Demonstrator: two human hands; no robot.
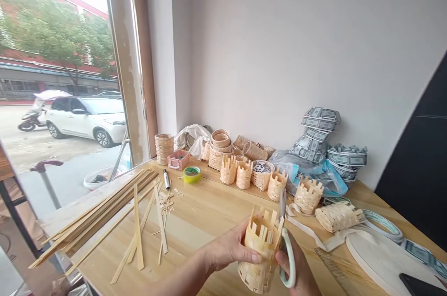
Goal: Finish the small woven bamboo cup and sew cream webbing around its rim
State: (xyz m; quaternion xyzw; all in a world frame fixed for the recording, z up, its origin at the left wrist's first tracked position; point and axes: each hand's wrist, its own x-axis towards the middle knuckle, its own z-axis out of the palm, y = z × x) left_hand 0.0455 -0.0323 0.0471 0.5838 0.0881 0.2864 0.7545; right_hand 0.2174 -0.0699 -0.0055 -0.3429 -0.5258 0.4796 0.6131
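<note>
My left hand (pixel 240 243) is wrapped round a small woven basket (pixel 260 259) of pale wood strips, thumb across its front. Upright strip ends of uneven height stand up around the basket's rim. In my right hand (pixel 296 263) is a pair of scissors (pixel 288 259) with pale handles, its blades pointing up beside the basket's right rim. Fingers of the right hand sit close to the basket's side; whether they press on it I cannot tell. The basket is slightly tilted above the front of the wooden table (pixel 195 221).
Long wood strips (pixel 104 212) lie at the left, near a marker (pixel 166 179) and a roll of tape (pixel 192 175). Several woven baskets (pixel 228 169) line the back. At the right are a ruler (pixel 333 268), a roll of white ribbon (pixel 377 259) and a phone (pixel 421 284).
</note>
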